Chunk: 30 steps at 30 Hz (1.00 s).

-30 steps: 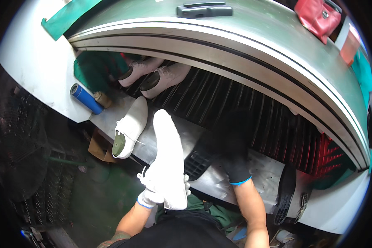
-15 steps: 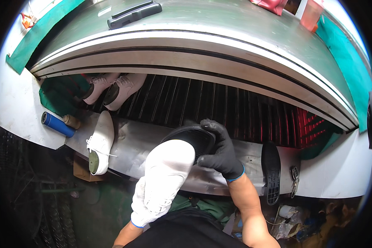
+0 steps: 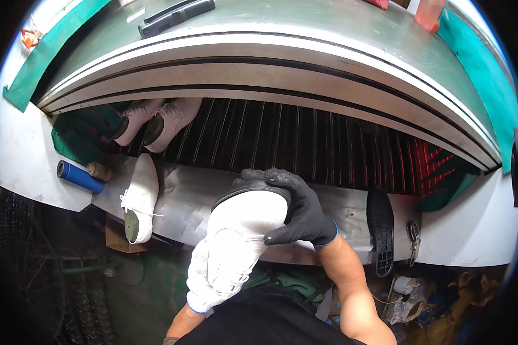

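Drawn in from partly apart half a second ago, the black sole (image 3: pixel 244 190) now lies close against the toe of the white shoe (image 3: pixel 239 236), its dark rim curving round the blunt, rounded front. Both are raised in front of the person's body, above the near edge of the metal surface (image 3: pixel 181 204). The right grip (image 3: pixel 299 210), in a matte black glove with a blue cuff, is clasped round the toe end: dusty fingertips hook over the sole's far edge while the thumb presses the upper's side. The left grip (image 3: pixel 200 276), in a white knitted glove, grasps the shoe along its side, though white on white is so bright that the fingers are hard to separate from the upper. Laces cross the shoe nearer the body.

Just left on the surface rests a second white lace-up (image 3: pixel 141 187), slim and pointed, with a smooth green form in its heel opening. Beyond it lie a glossy blue cylinder (image 3: pixel 79 176) and a stubby tan spool (image 3: pixel 99 171). To the right, another sole (image 3: pixel 380 233) shows a ridged grid at its near end, beside a small metal object (image 3: pixel 413 242). Farther back, two pale laced shoes (image 3: pixel 181 115) sit on the dark slatted bed (image 3: pixel 259 135), beneath a smooth hood (image 3: pixel 270 75) with black lines. Red light colours a lattice (image 3: pixel 434 172) at the right.
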### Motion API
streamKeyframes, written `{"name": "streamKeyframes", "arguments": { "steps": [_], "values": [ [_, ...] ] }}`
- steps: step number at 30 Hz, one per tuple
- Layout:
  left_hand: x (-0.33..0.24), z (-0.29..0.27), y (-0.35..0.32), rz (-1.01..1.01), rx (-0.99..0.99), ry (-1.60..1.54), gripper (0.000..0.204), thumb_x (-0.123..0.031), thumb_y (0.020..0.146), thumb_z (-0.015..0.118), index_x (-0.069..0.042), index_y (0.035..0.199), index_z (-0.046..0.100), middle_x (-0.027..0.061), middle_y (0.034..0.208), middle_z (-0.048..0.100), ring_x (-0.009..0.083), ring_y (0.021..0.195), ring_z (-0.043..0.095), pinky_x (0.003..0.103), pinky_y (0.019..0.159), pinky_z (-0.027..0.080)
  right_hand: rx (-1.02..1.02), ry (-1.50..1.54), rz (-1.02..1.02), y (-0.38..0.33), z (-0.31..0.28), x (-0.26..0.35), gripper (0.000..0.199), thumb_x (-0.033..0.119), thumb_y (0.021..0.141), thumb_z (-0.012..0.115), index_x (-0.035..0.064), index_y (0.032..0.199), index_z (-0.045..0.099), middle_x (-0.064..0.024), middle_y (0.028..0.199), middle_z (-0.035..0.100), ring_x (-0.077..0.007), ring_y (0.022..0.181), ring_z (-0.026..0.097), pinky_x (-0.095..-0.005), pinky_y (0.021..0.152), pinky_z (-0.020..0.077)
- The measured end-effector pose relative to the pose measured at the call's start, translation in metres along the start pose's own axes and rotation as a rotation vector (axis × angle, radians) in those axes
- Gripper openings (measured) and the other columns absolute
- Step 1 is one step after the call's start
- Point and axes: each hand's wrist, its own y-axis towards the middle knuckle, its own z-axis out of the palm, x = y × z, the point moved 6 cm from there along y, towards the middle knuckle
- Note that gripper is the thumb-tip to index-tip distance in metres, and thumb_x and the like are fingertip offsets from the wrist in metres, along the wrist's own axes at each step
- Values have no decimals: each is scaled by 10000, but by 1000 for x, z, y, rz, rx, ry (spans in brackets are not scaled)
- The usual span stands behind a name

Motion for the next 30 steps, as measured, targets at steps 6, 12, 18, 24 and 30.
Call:
{"name": "streamKeyframes", "arguments": {
  "steps": [6, 12, 18, 24, 30],
  "values": [
    [-6, -3, 6, 8, -10, 25, 665, -235, 753, 916, 17, 1305, 644, 167, 1198, 717, 339, 1093, 709, 429, 965, 554, -45, -104, 40, 1, -2, 0, 1031, 24, 655, 986, 118, 1540, 467, -232, 1592, 481, -421, 1452, 498, -551, 1200, 425],
    [8, 0, 0, -128, -74, -210, 660, -208, 762, 912, 23, 1317, 638, 158, 1167, 737, 342, 1078, 720, 429, 986, 547, -64, -102, 106, 4, 2, 1, 1054, 32, 646, 991, 73, 1553, 456, -219, 1584, 495, -404, 1451, 504, -544, 1204, 420],
    [3, -8, -4, 0, -55, -93, 765, -223, 734, 935, 25, 1368, 586, 164, 1185, 736, 319, 1095, 726, 408, 988, 552, -4, -155, 203, 13, 10, 6, 1112, 84, 641, 1007, 33, 1583, 419, -199, 1594, 494, -343, 1474, 485, -492, 1218, 403],
    [7, -12, -13, -44, 18, -120, 834, -206, 721, 937, 28, 1420, 547, 180, 1226, 718, 324, 1135, 713, 413, 1005, 549, 98, -243, 356, 24, 19, 14, 1224, 148, 643, 1016, -20, 1628, 309, -176, 1626, 468, -272, 1486, 471, -422, 1238, 364],
    [17, -19, -7, -376, 45, -1070, 921, -242, 730, 911, 30, 1504, 492, 216, 1360, 653, 367, 1180, 688, 476, 1078, 511, 303, -340, 451, 36, 23, 3, 1301, 257, 733, 959, 36, 1694, 110, -197, 1579, 493, -267, 1344, 577, -371, 1153, 435]
  ]
}}
